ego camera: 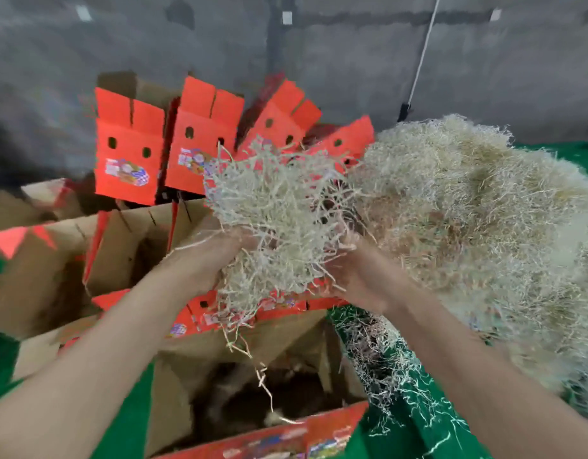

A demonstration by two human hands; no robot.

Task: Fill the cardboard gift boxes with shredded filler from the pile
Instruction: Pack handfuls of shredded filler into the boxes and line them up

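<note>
Pale filler clump [279, 210] gripped by left hand [213, 256] and right hand [362, 276].

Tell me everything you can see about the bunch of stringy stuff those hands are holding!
The clump of filler is a loose, tangled bunch of thin, pale straw-coloured strips that look like shredded paper. The left hand and right hand grip it from either side, held in the air. Strands stick out everywhere and a few dangle towards the open cardboard box below. The big pile lies just to its right.
</note>
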